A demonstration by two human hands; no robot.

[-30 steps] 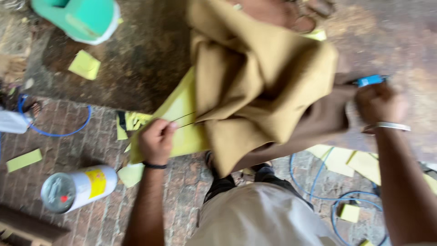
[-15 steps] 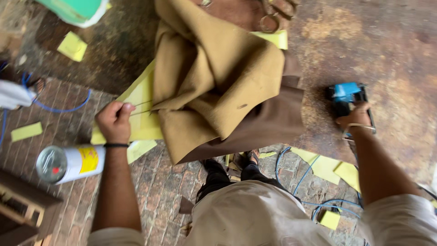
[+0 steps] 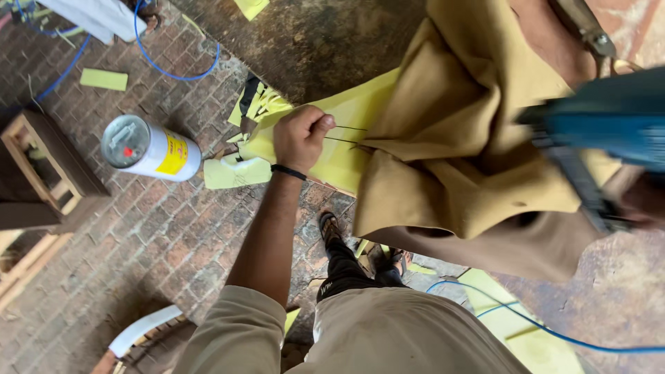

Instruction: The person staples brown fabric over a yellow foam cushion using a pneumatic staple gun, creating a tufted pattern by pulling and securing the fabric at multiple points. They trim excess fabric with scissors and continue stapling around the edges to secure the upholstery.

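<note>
A thin dark thread is pinched between thumb and fingers of the left hand, which is closed into a loose fist over the yellow foam at the left edge of the counter. The thread is drawn taut in two strands, running left to right from the fist into the near fold of the tan fabric, so its long axis lies across the scene and the fabric sits just right of that hand. A blue power tool is held high on the right, above the fabric; the right hand is seen only at the frame edge behind the tool, and how it is closed cannot be told. The left hand is the nearer one to the thread. A white spray can lies on the brick floor to the left, well apart, with foam scraps and a blue hose farther off. Nothing stands between fist and fabric.
</note>
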